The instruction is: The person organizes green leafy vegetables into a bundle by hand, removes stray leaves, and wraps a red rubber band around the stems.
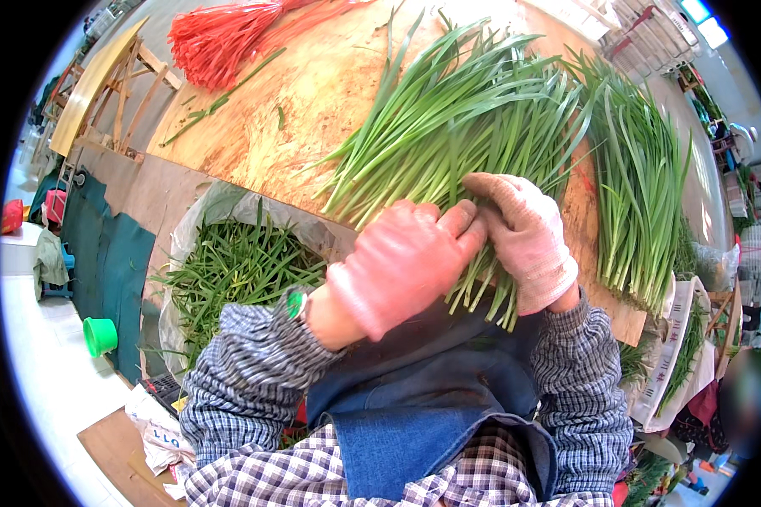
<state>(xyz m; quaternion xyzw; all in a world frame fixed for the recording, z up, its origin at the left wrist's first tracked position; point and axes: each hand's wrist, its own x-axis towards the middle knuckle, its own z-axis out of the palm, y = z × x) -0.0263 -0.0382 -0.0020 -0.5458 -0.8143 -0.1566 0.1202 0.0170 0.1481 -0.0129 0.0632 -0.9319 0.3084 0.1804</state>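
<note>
Both my hands wear pale pink-white work gloves and meet over the stalk ends of a large pile of garlic chives (pixel 473 127) on the wooden table. My left hand (pixel 406 266) is closed, its fingers bent and pressed together beside the right hand's fingers; what they pinch is hidden. My right hand (pixel 524 241) curls over the chives, fingers bent, with cut stalk ends poking out below it. A second heap of garlic chives (pixel 638 182) lies to the right, leaves pointing away from me.
Red plastic ties (pixel 220 42) lie at the table's far left, near loose leaf scraps (pixel 224 101). Below the left edge stands a clear plastic bag (pixel 196 221) filled with green trimmings (pixel 237 275). On the floor farther left is a green tub (pixel 100 336). The wooden tabletop (pixel 313 93) ends near my apron.
</note>
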